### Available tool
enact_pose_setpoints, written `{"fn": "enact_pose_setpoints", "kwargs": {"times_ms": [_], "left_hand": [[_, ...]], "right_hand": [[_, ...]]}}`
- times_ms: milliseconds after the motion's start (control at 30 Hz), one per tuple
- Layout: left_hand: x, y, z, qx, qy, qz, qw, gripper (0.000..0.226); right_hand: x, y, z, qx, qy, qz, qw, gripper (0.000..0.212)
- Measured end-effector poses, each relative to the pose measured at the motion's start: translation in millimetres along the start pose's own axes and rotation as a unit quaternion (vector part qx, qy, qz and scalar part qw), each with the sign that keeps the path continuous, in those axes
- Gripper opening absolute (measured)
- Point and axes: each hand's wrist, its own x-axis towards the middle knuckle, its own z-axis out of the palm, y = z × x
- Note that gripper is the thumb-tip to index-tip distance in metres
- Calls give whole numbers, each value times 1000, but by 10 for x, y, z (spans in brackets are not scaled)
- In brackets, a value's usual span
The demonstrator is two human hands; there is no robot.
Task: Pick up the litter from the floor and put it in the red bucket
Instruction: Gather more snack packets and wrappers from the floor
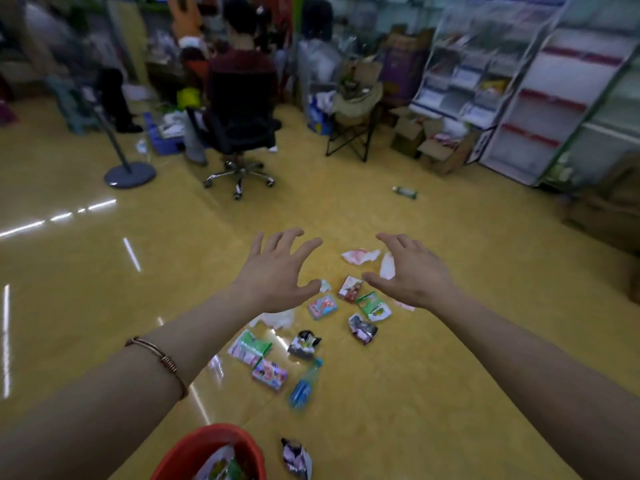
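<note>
Both hands are out in front and empty. The left hand (273, 271) and right hand (412, 271) hover with fingers (309, 249) spread wide and lightly bent, gripping nothing. Beneath them the litter (322, 306) lies scattered over the middle of the floor (450, 375): packets, crumpled tissue (360, 255) and a blue bottle (304, 382). One wrapper (298, 457) lies just beside the red bucket (194, 445), which stands nearest the person with some wrappers inside. I'd say this is a reach for another piece, with the job well short of done. Next, a hand must drop, close on one item and carry it back to the bucket. A lone bottle (404, 192) lies well apart, toward the shelves (460, 64).
</note>
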Motion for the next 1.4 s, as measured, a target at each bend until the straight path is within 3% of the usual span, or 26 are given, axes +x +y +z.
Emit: {"fn": "enact_pose_setpoints", "kwargs": {"times_ms": [367,800,1100,1400], "left_hand": [[613,1075,-496,5,1,69,998,65],[1784,2244,-412,-13,33,43,998,72],[2110,2212,-83,18,15,-24,999,75],[2814,1719,238,-29,-9,-94,995,78]], "right_hand": [[-223,952,-861,-13,17,85,996,86],[268,2622,-1262,-37,-5,49,998,89],[835,2911,-997,-18,-37,-4,999,88],[1720,2881,-721,-24,-71,-60,995,86]]}}
